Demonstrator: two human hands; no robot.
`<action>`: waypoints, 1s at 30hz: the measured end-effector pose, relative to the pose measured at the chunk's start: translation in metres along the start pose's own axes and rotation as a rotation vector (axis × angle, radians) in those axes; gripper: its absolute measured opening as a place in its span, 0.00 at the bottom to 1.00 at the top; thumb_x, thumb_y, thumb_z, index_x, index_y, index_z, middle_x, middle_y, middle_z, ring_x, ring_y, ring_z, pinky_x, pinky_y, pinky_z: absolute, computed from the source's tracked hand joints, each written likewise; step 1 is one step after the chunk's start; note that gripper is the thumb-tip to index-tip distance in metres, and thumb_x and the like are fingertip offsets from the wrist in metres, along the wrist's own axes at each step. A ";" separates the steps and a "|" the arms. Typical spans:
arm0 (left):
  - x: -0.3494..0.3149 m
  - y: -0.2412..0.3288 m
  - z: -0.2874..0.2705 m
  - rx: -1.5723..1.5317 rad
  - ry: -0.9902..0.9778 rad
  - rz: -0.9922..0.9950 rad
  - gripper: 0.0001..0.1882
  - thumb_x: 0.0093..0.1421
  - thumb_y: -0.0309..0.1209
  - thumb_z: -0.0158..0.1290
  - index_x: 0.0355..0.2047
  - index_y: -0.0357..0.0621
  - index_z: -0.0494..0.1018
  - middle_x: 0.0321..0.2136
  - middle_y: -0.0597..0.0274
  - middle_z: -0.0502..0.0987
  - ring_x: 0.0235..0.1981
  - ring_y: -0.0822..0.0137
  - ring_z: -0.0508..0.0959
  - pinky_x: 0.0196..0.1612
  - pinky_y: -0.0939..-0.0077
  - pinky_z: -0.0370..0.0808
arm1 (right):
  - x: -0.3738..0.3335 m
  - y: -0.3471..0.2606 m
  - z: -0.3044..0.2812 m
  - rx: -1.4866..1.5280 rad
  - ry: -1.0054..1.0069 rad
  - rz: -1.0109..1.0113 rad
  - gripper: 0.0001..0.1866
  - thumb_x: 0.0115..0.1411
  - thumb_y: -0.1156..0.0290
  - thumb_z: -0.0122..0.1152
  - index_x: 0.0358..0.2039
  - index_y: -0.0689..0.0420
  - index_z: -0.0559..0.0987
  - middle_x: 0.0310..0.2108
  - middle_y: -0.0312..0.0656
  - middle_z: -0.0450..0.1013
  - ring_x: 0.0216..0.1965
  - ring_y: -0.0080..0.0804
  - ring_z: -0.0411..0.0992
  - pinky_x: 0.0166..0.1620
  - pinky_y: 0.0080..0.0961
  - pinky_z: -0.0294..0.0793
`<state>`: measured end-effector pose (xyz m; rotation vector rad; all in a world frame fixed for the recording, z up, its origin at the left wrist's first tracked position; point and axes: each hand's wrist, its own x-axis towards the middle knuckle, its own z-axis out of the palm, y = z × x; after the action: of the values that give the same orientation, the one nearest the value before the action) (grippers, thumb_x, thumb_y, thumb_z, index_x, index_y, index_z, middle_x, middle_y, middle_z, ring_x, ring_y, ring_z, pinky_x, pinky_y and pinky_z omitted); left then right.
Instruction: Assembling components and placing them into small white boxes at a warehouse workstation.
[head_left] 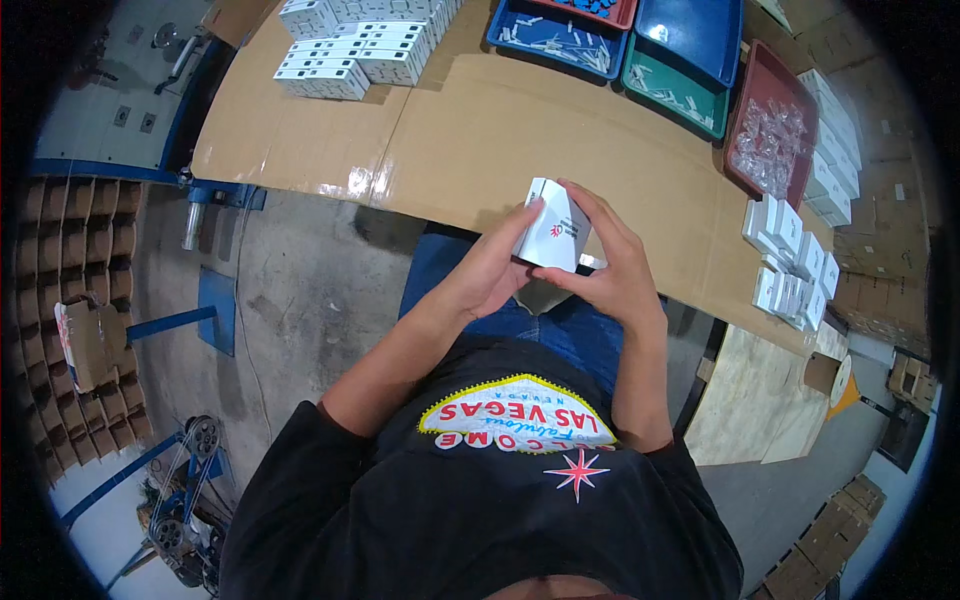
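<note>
A small white carton [553,232] with red and dark print is held tilted above the near edge of the cardboard-covered table [470,130]. My left hand [492,262] closes on its left side, fingers along the edge. From the right, my right hand [612,262] grips it, with the thumb at the lower edge and the fingers over the far side. What is inside the carton cannot be seen.
Stacked white boxes [350,55] stand far left on the table. At the back are a blue tray [597,68] and a green tray [640,92] of small white parts. A red tray [742,110] holds clear plastic pieces. More small white boxes [795,245] sit at the right edge.
</note>
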<state>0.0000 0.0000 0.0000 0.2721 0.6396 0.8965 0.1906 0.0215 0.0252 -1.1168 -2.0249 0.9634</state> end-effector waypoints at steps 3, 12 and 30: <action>-0.004 0.001 0.000 0.173 -0.028 0.058 0.26 0.74 0.40 0.50 0.67 0.43 0.62 0.54 0.60 0.75 0.53 0.69 0.77 0.54 0.70 0.77 | 0.000 0.002 0.000 0.016 0.024 0.002 0.51 0.41 0.66 0.83 0.68 0.53 0.69 0.67 0.50 0.68 0.67 0.47 0.67 0.67 0.40 0.68; -0.007 -0.002 0.002 0.351 0.014 0.235 0.24 0.76 0.35 0.46 0.68 0.42 0.60 0.56 0.59 0.74 0.55 0.67 0.77 0.56 0.70 0.77 | 0.002 -0.005 0.007 -0.044 0.251 -0.098 0.51 0.43 0.68 0.83 0.67 0.60 0.68 0.67 0.51 0.67 0.69 0.47 0.65 0.69 0.40 0.65; -0.010 0.018 -0.003 0.176 0.042 0.268 0.29 0.73 0.36 0.42 0.70 0.39 0.54 0.63 0.44 0.68 0.64 0.51 0.72 0.65 0.52 0.71 | -0.005 -0.016 0.008 0.142 0.295 0.193 0.40 0.52 0.69 0.78 0.65 0.57 0.71 0.57 0.49 0.74 0.55 0.38 0.76 0.55 0.34 0.79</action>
<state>-0.0177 0.0027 0.0101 0.5067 0.7337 1.1061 0.1798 0.0084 0.0334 -1.3091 -1.6122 0.9567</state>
